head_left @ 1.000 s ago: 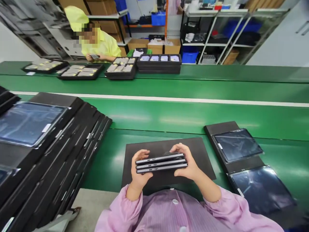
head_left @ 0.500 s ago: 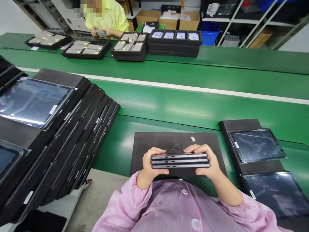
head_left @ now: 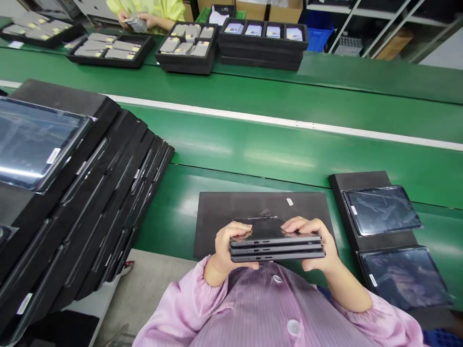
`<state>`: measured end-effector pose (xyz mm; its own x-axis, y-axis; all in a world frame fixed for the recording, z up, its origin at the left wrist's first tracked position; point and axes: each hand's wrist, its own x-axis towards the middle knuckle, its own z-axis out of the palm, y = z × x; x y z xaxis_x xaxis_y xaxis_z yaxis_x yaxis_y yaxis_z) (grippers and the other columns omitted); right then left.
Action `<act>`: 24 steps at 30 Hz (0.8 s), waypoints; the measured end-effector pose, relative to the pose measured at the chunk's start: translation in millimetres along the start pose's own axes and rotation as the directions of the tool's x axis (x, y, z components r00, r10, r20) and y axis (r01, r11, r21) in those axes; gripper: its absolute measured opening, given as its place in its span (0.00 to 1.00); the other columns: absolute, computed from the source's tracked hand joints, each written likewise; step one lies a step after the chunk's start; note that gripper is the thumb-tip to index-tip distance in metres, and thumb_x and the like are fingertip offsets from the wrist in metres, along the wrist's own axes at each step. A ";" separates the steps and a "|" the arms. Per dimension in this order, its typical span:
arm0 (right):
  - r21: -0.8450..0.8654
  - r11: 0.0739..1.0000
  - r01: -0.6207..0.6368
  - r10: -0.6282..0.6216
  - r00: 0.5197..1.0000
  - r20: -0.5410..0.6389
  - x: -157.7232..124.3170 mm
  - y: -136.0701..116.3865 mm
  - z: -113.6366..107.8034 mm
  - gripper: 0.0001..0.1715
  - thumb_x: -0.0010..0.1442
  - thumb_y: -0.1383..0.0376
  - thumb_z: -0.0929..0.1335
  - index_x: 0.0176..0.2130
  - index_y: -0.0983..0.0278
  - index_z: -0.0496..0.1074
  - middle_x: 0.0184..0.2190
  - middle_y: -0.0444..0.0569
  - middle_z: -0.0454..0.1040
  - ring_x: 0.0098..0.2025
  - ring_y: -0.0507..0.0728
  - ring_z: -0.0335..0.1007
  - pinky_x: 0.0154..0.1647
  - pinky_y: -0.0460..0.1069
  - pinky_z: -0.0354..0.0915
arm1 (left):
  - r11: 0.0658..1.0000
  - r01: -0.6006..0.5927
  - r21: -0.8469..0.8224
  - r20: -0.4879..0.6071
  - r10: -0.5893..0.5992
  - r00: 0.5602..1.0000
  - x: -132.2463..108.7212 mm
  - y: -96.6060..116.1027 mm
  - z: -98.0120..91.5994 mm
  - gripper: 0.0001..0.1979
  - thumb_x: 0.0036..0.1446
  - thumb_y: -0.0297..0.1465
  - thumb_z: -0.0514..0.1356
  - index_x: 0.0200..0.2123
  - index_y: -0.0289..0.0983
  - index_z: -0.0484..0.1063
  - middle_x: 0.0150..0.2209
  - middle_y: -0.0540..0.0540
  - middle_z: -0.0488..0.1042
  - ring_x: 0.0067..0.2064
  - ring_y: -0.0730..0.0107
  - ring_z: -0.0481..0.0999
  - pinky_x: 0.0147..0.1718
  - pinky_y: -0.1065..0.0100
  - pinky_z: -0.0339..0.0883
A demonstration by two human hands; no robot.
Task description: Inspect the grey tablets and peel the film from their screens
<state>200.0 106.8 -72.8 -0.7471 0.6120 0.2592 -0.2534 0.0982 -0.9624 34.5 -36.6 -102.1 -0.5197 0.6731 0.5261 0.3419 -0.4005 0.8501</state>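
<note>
Between my two hands is a stack of three dark tablets [head_left: 278, 250], their port edges facing me. My left hand [head_left: 227, 245] clasps the left end, and my right hand [head_left: 318, 241] clasps the right end. Glossy film shows on the top tablet. The stack is held above the near part of a flat black foam pad [head_left: 224, 207], which has a small white scrap [head_left: 290, 202] on it. To the right, two film-wrapped tablets lie on a black foam tray; the farther tablet [head_left: 383, 210] and the nearer tablet [head_left: 405, 277] both face up.
At left rises a tall leaning stack of black foam trays [head_left: 108, 193] with tablets in them. Across the green workbench [head_left: 260, 159] stand black trays of small grey parts [head_left: 186, 46] and a stacked tray of pale cards [head_left: 262, 48]. A person in a yellow top [head_left: 166, 9] handles something there.
The stack of tablets has tilted so more of its top face shows, and it sits slightly nearer me. My view has shifted downward and a little to the right.
</note>
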 end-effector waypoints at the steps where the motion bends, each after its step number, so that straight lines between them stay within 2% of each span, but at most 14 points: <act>1: 0.004 1.000 -0.001 0.001 1.000 -0.001 -0.6 0.3 -0.2 0.30 0.42 0.45 0.75 0.37 0.57 0.66 0.32 0.50 0.75 0.38 0.64 0.73 0.37 0.60 0.70 | 1.000 -0.005 0.004 0.001 0.005 1.000 0.3 0.3 -0.1 0.31 0.39 0.50 0.67 0.42 0.38 0.67 0.34 0.41 0.77 0.36 0.59 0.79 0.34 0.60 0.74; 13: 0.019 0.999 -0.030 0.029 0.999 0.025 0.6 1.0 -2.5 0.31 0.40 0.44 0.76 0.36 0.58 0.65 0.32 0.51 0.75 0.38 0.64 0.73 0.36 0.59 0.71 | 1.000 -0.010 -0.002 -0.010 0.010 1.000 2.9 1.8 0.0 0.31 0.39 0.50 0.67 0.43 0.38 0.69 0.34 0.42 0.77 0.35 0.59 0.79 0.34 0.59 0.75; 18: 0.042 0.999 0.028 -0.031 0.997 0.075 2.4 4.5 -4.7 0.30 0.44 0.46 0.75 0.40 0.57 0.64 0.36 0.51 0.74 0.40 0.63 0.72 0.38 0.59 0.70 | 0.999 -0.008 -0.032 -0.012 0.008 1.000 5.1 2.7 0.0 0.30 0.40 0.50 0.67 0.42 0.38 0.69 0.34 0.42 0.77 0.36 0.59 0.79 0.35 0.59 0.75; 24: 0.003 0.996 0.087 -0.087 0.992 0.090 13.2 5.5 -3.2 0.33 0.41 0.45 0.76 0.38 0.58 0.62 0.35 0.51 0.75 0.37 0.61 0.73 0.37 0.56 0.69 | 0.999 0.034 -0.020 -0.031 -0.034 0.999 10.4 2.1 -2.3 0.28 0.41 0.49 0.68 0.41 0.38 0.70 0.35 0.43 0.78 0.36 0.58 0.79 0.34 0.57 0.75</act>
<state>190.7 117.9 -75.0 -0.7742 0.5284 0.3484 -0.3196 0.1488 -0.9358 28.0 -31.9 -94.8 -0.5554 0.6666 0.4972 0.3088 -0.3899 0.8676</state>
